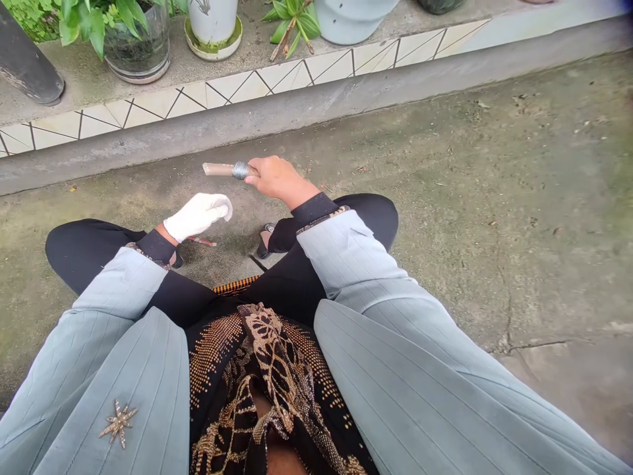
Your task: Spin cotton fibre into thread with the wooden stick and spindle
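Observation:
My right hand (277, 177), bare, is closed around one end of a short pale stick (217, 169) held out level to the left. A coil of silvery wire (241, 171) is wound around the stick just beside my fingers. Below and left of the stick, apart from it, is my left hand (195, 216) in a white glove. Its fingers are curled in with the thumb against them; whether anything is inside is hidden. On the ground under the left hand lies a thin red object (202, 241), partly covered and too small to name.
Ahead runs a low concrete ledge with a tiled edge (227, 90). On it stand a glass planter (138, 49), a white pot (213, 23) in a saucer, a pale blue pot (352, 20) and a dark pipe (30, 59). Concrete ground (494, 218) extends to the right. My bent knees flank my hands.

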`<action>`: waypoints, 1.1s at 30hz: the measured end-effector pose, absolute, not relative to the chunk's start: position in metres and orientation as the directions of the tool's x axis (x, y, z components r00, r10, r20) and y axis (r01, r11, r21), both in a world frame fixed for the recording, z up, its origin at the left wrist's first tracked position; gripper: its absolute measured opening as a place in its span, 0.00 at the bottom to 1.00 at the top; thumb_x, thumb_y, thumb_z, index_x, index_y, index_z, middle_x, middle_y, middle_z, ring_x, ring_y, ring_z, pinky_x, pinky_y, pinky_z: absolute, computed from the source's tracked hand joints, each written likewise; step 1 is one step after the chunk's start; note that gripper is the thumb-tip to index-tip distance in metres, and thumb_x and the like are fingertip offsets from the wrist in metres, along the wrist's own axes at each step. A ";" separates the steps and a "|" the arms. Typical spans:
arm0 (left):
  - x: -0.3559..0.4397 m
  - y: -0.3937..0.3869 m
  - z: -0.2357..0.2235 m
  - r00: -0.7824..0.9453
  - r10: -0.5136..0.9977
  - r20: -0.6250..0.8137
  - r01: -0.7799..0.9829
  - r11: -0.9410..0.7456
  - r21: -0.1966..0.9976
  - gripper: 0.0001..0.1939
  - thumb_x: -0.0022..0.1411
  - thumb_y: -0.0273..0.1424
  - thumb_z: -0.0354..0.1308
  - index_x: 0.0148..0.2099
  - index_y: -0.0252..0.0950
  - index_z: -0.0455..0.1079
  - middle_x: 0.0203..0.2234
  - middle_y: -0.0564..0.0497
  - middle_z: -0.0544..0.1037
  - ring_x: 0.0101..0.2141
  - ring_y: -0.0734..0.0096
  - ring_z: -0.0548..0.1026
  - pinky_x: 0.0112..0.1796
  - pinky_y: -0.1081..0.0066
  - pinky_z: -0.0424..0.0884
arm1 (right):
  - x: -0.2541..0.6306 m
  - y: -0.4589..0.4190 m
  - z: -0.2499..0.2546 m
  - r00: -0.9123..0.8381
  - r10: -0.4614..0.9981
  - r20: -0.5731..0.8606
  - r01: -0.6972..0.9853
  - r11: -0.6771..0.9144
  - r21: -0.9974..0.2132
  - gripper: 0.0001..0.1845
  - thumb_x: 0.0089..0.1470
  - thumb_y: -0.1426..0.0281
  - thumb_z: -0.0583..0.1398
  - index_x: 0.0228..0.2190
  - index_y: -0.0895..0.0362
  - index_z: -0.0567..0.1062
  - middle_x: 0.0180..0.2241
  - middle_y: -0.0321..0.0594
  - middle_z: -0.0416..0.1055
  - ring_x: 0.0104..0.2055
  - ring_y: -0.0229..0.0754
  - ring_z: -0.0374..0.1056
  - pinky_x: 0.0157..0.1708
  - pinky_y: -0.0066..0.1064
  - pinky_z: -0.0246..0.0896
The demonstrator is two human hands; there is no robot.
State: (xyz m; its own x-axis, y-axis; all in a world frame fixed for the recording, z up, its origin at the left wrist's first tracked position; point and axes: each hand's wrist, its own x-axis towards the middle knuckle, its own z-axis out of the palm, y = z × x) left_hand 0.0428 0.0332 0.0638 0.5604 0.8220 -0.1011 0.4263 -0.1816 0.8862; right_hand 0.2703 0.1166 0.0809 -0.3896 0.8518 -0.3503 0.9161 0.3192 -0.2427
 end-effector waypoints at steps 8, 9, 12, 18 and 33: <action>0.022 0.049 0.066 0.431 0.898 -0.083 0.593 -0.212 0.777 0.13 0.61 0.37 0.53 0.32 0.36 0.74 0.27 0.49 0.78 0.30 0.66 0.71 0.37 0.66 0.68 | 0.254 0.092 0.093 -0.603 0.478 -0.639 0.769 0.562 -0.306 0.11 0.67 0.68 0.63 0.47 0.57 0.83 0.42 0.47 0.80 0.40 0.46 0.71 0.36 0.35 0.53; 0.021 0.051 0.064 0.427 0.900 -0.084 0.593 -0.209 0.777 0.12 0.61 0.37 0.53 0.32 0.36 0.74 0.27 0.50 0.78 0.30 0.66 0.71 0.38 0.66 0.68 | 0.254 0.090 0.095 -0.632 0.432 -0.644 0.746 0.565 -0.353 0.09 0.66 0.69 0.63 0.44 0.58 0.83 0.39 0.44 0.79 0.38 0.43 0.69 0.35 0.35 0.52; 0.020 0.057 0.058 0.405 0.911 -0.084 0.571 -0.181 0.801 0.12 0.61 0.36 0.54 0.32 0.36 0.75 0.27 0.50 0.78 0.30 0.67 0.72 0.38 0.66 0.69 | 0.256 0.089 0.097 -0.710 0.334 -0.620 0.685 0.531 -0.499 0.05 0.63 0.71 0.64 0.39 0.57 0.81 0.32 0.37 0.74 0.34 0.39 0.64 0.35 0.33 0.52; 0.023 0.064 0.037 0.393 0.905 -0.166 0.452 -0.032 0.891 0.13 0.62 0.40 0.58 0.32 0.35 0.73 0.23 0.51 0.74 0.24 0.72 0.66 0.30 0.69 0.64 | 0.270 0.091 0.105 -0.816 0.334 -0.472 0.578 0.431 -0.693 0.04 0.59 0.68 0.65 0.34 0.56 0.79 0.26 0.31 0.66 0.32 0.37 0.60 0.36 0.32 0.51; 0.044 0.034 0.056 0.684 0.683 -0.256 0.507 -0.193 0.840 0.21 0.70 0.45 0.53 0.40 0.34 0.79 0.33 0.47 0.82 0.31 0.69 0.74 0.38 0.70 0.71 | 0.279 0.121 0.088 -0.288 0.910 -0.298 0.932 0.195 -0.305 0.12 0.68 0.67 0.62 0.48 0.61 0.80 0.48 0.55 0.79 0.52 0.58 0.74 0.50 0.41 0.66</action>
